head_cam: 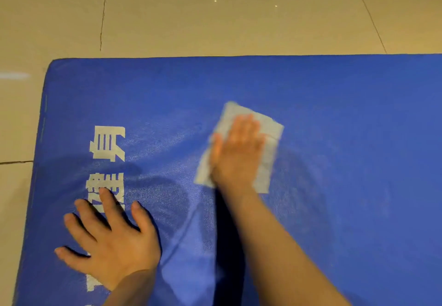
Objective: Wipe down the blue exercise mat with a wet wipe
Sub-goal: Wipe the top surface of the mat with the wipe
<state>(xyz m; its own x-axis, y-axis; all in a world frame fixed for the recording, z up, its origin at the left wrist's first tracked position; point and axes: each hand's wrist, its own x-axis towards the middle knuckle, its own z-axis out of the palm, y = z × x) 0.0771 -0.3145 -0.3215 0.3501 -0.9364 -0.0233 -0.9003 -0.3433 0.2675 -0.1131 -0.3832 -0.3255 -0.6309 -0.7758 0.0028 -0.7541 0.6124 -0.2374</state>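
Observation:
The blue exercise mat (346, 119) lies flat on the floor and fills most of the view, with white printed characters (107, 143) along its left side. A white wet wipe (270, 143) is spread on the mat near the middle. My right hand (236, 148) presses flat on the wipe, fingers together and pointing away from me; it looks blurred. My left hand (110, 241) rests flat on the mat at the lower left, fingers spread, partly covering the white characters. A sheen shows on the mat between the two hands.
Beige floor tiles (215, 11) with dark joints surround the mat beyond its far edge and along its left edge. The mat's rounded far-left corner (53, 63) is in view. The mat runs out of view to the right and toward me.

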